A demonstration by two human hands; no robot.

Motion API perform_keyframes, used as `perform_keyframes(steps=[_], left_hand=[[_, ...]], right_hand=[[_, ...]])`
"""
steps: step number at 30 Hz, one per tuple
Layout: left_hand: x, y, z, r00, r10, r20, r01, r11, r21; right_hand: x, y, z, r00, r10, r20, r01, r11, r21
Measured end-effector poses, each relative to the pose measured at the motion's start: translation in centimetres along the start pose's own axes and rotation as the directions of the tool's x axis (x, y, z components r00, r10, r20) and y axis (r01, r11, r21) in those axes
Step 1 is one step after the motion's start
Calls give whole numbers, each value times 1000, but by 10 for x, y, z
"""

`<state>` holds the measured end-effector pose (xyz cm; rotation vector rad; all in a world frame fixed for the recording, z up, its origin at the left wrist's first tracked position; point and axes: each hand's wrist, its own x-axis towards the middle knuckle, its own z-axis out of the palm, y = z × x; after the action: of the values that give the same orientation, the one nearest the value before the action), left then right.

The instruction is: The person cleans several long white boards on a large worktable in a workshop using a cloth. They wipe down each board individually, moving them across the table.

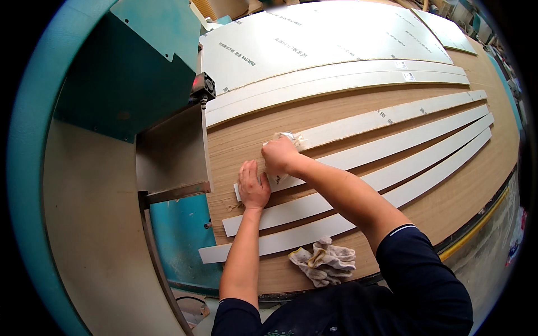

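My right hand (280,157) is closed in a fist over the left end of a white board strip (386,115). It grips a crumpled, whitish, partly see-through wad (288,136) that pokes out above the knuckles; whether this is plastic or cloth I cannot tell. Just to its left, my left hand (254,187) lies flat with outstretched fingers on the left end of the second white strip (386,140). That hand holds nothing. Two more white strips (336,227) lie nearer to me, side by side on the wood-coloured board (230,143), and my left forearm crosses over them.
Worn work gloves (325,260) lie at the near edge. Beyond the strips are two narrow white boards (336,78) and a large white panel (330,33). A teal machine housing (129,73) with a small black fan (204,85) stands close on the left.
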<state>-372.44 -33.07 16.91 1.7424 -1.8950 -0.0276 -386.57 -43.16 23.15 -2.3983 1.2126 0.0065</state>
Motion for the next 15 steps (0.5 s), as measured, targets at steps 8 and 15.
perform_keyframes(steps=[8,15], left_hand=[[3,0,-2,996,-58,65,61,997,-36],[40,0,15,976,-64,209,110,970,-216]], right_hand=[[7,11,-7,939,344,-2,-324,886,331],[-5,7,-12,960,270,-71,-253,950,183]])
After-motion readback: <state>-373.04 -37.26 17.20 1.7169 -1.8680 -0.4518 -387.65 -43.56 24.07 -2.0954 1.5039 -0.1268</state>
